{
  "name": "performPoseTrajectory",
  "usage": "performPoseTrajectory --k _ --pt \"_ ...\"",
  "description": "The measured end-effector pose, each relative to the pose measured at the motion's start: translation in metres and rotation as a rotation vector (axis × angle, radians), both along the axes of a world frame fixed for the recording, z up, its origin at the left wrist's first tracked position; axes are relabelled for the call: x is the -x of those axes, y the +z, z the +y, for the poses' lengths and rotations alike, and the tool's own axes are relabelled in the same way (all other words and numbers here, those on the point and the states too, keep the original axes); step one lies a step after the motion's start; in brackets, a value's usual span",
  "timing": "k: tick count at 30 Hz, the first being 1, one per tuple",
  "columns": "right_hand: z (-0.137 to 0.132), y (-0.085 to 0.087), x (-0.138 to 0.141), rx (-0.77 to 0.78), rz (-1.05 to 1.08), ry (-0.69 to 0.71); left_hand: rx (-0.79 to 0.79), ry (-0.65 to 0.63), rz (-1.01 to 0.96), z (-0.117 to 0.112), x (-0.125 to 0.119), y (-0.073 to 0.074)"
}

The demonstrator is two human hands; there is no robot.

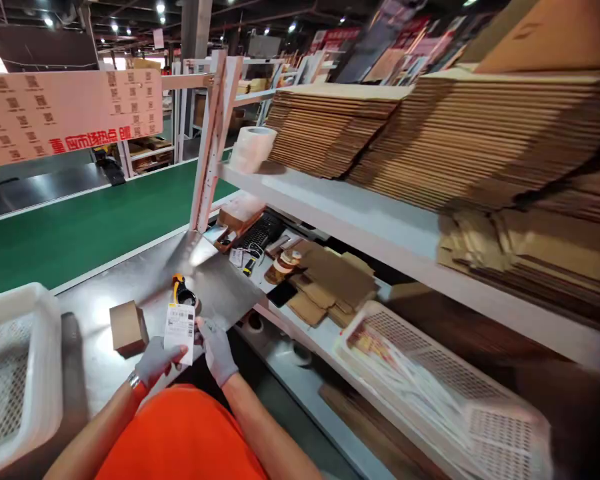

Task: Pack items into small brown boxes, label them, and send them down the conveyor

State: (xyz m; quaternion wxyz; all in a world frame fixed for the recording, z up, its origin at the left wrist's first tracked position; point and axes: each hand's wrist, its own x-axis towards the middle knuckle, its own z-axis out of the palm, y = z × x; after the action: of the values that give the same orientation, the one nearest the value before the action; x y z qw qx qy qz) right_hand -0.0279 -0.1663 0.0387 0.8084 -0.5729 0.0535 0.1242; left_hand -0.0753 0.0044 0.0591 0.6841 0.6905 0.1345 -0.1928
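Observation:
A white printed shipping label [179, 328] with barcodes is upright in front of me, over the metal table. My left hand [155, 362], in a grey glove with bare fingertips, pinches its lower left part, thumb across the front. At the label's right edge my gloved right hand [219, 351] has its thumb and fingers closed on the edge. Just behind the label lies an orange and black tape dispenser [181, 291], partly hidden by it. A small closed brown cardboard box [128, 328] sits on the table left of my left hand.
White plastic baskets stand at the left [45, 360] and on the lower right shelf [505, 407]. Flattened cardboard stacks [340, 130] and a tape roll [253, 148] fill the upper shelf. A keyboard [261, 230] and jar [283, 265] lie below. A green conveyor belt [95, 230] runs behind the table.

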Motion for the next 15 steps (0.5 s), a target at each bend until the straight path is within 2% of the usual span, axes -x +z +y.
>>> performPoseTrajectory --k 5,10,15 --pt "-0.056 0.003 0.016 -0.101 0.116 0.17 0.079 0.193 -0.03 -0.057 -0.03 0.01" --pt "-0.095 -0.004 0.025 -0.19 0.166 0.057 0.138 0.233 -0.005 -0.102 -0.044 0.003" --pt "-0.126 -0.012 0.021 -0.214 0.197 0.033 0.156 0.293 0.003 -0.135 -0.046 -0.012"
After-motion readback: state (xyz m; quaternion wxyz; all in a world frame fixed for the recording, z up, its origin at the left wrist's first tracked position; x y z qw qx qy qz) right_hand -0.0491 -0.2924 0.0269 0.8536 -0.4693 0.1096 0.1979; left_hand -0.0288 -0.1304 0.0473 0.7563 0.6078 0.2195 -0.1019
